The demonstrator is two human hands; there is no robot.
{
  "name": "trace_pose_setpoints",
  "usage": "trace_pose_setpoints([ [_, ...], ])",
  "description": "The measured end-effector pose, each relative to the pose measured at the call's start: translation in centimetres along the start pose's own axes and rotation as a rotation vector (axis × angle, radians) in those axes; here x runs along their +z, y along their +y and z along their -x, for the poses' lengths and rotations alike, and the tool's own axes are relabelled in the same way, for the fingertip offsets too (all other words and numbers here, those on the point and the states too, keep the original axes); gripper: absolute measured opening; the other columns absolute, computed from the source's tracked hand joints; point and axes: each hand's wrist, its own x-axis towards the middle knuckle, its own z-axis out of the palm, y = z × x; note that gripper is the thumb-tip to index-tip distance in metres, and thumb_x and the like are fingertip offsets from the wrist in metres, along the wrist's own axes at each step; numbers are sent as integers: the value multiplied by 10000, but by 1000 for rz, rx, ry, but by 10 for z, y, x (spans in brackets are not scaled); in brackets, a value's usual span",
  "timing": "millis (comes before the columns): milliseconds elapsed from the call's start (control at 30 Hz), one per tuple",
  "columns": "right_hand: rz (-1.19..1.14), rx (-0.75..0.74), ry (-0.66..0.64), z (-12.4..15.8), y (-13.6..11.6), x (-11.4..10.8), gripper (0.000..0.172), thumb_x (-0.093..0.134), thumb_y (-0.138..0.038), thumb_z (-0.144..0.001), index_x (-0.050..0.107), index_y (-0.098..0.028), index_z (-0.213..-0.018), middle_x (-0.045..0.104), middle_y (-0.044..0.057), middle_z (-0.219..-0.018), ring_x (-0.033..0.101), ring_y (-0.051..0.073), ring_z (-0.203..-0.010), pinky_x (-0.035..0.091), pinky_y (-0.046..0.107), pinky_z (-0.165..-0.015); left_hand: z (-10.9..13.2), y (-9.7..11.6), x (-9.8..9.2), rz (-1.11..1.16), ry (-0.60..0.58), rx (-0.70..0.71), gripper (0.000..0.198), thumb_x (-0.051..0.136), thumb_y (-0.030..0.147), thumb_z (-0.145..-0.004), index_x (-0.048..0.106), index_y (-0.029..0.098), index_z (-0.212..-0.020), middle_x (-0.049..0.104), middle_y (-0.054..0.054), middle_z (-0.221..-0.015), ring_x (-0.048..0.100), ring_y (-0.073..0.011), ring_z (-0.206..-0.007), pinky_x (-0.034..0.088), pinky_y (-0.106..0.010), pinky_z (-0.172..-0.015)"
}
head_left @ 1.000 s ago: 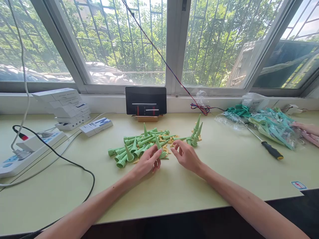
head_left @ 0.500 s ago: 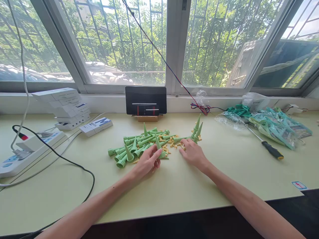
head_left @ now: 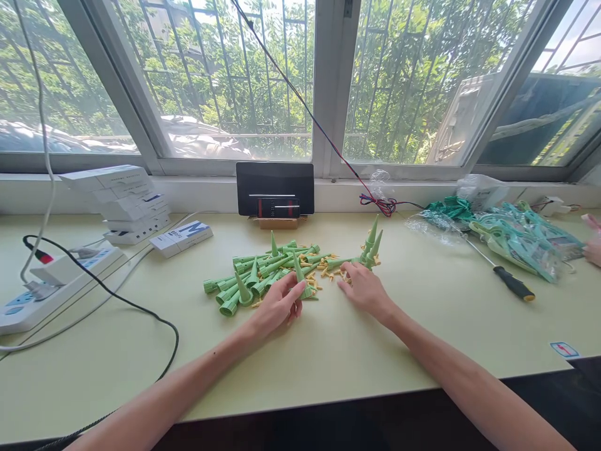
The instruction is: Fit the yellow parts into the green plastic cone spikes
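My left hand (head_left: 280, 302) is at the near edge of a pile of hollow green plastic cones (head_left: 228, 307), its fingers curled and its thumb against the base of an upright green cone (head_left: 299, 270). The fingers partly hide that base. To the right, my right hand (head_left: 364, 289) rests low on the table, thumb and forefinger apart beside small yellow plastic pegs (head_left: 323, 273). Just beyond its fingers stand green cones (head_left: 374, 249) with their points up. More yellow pegs lie scattered among the pile.
A tablet (head_left: 277, 178) with a phone (head_left: 278, 208) before it stands by the window. White boxes (head_left: 131, 194) and a power strip (head_left: 61, 288) are left. Rightward lie a screwdriver (head_left: 514, 283) and bagged green items (head_left: 521, 244); another person's hand (head_left: 593, 249) shows at the edge.
Another person's hand has come into view at the right edge, by the bagged items. Both of my hands and the cones look unmoved.
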Motion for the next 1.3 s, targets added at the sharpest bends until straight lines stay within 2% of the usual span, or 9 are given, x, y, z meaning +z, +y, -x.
trace_pose_setpoints([
  [333,-113,-62,56,-1,-3,-1,145,477,-265,-963,601,-192,-954,638,62,-882,595,202,-810,384,274,-639,0,0,0,29,-2,-18,343,512,505,-917,425,199,-789,459,55,-579,496,-97,-446,354,-187,-377],
  [467,-175,-109,60,-2,-4,1,201,452,-206,-967,584,-185,-816,629,55,-821,577,188,-748,380,274,-638,0,3,0,119,-30,-12,341,543,503,-901,474,180,-813,504,15,-742,535,-95,-501,381,-186,-365],
  [633,-227,-207,76,-5,-1,8,287,431,-168,-962,487,-193,-682,563,25,-691,521,171,-655,367,271,-613,-2,2,-2,251,-92,-2,313,542,473,-912,524,165,-859,576,-54,-929,564,-110,-596,450,-198,-396],
  [1000,-199,-255,2,-1,0,10,115,520,-179,-902,550,-183,-791,563,36,-831,531,160,-708,392,273,-657,-4,0,-3,354,-134,12,266,561,401,-922,627,156,-1001,607,-104,-1056,576,-149,-725,498,-246,-521],
  [1167,-137,-211,-44,4,-7,5,107,487,-164,-921,514,-182,-819,552,51,-867,529,165,-714,395,273,-653,-5,0,-4,430,-113,-16,239,623,326,-896,600,174,-1078,626,-87,-1017,568,-149,-765,480,-261,-619],
  [1300,-97,-170,-81,5,-12,3,133,448,-144,-944,502,-176,-826,545,69,-922,515,154,-681,396,273,-644,-6,1,-4,518,-58,-47,247,658,277,-870,542,186,-1069,647,-73,-951,551,-136,-721,434,-251,-590],
])
